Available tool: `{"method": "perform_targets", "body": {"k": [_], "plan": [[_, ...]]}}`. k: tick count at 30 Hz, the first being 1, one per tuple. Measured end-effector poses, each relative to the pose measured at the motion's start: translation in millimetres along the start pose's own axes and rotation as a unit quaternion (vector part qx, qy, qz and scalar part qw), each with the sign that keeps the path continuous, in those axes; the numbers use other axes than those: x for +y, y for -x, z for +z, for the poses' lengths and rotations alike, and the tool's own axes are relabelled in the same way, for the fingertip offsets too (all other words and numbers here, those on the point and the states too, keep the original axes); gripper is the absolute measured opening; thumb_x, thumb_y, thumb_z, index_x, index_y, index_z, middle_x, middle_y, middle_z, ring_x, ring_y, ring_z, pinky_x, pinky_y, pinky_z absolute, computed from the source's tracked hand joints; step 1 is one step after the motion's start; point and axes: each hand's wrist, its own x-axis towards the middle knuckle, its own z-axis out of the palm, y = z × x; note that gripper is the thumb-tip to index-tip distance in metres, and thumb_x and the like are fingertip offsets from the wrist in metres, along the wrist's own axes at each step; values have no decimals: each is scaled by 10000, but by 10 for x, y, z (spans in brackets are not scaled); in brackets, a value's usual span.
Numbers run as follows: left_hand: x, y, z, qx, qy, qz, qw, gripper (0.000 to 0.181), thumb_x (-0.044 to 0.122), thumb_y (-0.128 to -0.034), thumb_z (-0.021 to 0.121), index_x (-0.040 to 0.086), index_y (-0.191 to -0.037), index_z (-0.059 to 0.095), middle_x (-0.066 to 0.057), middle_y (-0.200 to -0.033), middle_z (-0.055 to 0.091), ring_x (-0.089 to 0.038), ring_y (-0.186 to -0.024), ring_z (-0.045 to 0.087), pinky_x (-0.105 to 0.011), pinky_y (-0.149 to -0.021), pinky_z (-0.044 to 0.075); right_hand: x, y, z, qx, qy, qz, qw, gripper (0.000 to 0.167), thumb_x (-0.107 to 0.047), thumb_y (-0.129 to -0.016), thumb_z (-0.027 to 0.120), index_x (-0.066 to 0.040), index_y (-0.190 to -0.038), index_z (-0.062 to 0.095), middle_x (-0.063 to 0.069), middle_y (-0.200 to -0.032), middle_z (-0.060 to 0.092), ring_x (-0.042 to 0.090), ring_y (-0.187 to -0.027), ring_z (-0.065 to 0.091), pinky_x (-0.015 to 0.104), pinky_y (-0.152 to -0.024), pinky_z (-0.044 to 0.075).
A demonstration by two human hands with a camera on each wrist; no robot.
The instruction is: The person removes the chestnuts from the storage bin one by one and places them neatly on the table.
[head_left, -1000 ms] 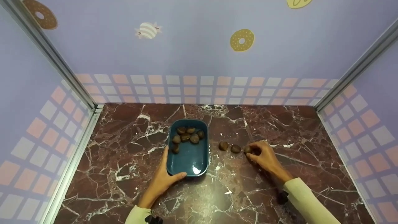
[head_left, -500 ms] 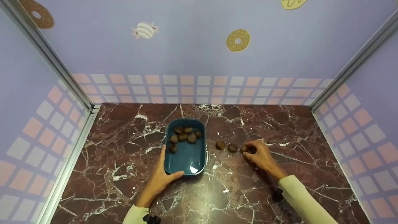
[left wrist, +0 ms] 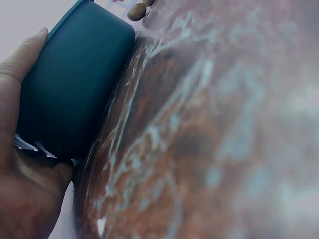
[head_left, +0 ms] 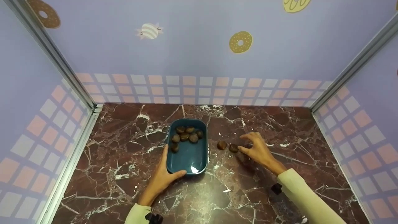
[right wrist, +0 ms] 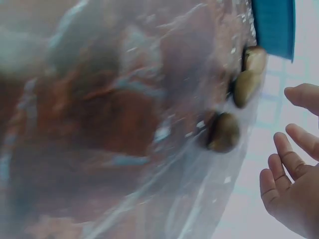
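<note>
A deep teal rectangular dish [head_left: 189, 161] stands on the marble-patterned table, with several brown chestnuts [head_left: 184, 137] gathered mostly in its far half. My left hand [head_left: 163, 174] grips its near left corner, thumb along the near end and fingers along the left side. Right of the dish, two chestnuts lie in a row on the table, one nearer the dish [head_left: 221, 145] and one beside my fingers [head_left: 233, 148]. My right hand [head_left: 258, 152] hovers there, fingers spread and holding nothing. In the right wrist view a third chestnut [right wrist: 224, 132] lies near that hand; the head view hides it.
A back wall [head_left: 199, 56] with printed sweets and a checked band rises behind the table [head_left: 124, 193]. Side walls with metal corner rails [head_left: 71, 74] stand left and right. The marble surface is glossy and reflects light.
My right hand has let go of the chestnut at the right end of the row; its fingers have spread and lifted, shifting slightly left. The left hand keeps its grip on the dish.
</note>
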Motion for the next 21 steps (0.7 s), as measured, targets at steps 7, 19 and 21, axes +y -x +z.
{"method": "perform_targets", "body": {"k": [7, 19, 21], "plan": [[4, -16, 20, 20, -1, 9, 10000, 1341, 361, -829, 998, 158, -1792, 87, -203, -1830, 116, -451, -1665, 167, -690, -1301, 191, -255, -159, 36, -276, -89, -310, 9991, 441, -84, -856, 939, 31, -1245, 766, 171, -1253, 720, 378, -1207, 596, 580, -1093, 495], [-30, -19, 23, 85, -37, -9, 10000, 1325, 394, -836, 989, 142, -1789, 104, -226, -1819, 150, -466, -1656, 199, -705, -1290, 215, -606, -418, 257, -643, 15, -1027, 9926, 431, -170, -886, 910, -1, -1256, 766, 155, -1240, 715, 354, -1184, 588, 539, -1056, 504], [-28, -17, 18, 69, -93, -10, 9999, 1322, 402, -838, 985, 143, -1789, 103, -234, -1816, 152, -476, -1653, 201, -716, -1284, 219, -651, -443, 298, -652, 37, -1133, 9914, 419, -177, -887, 907, -7, -1246, 771, 147, -1222, 713, 346, -1178, 585, 530, -1051, 503]]}}
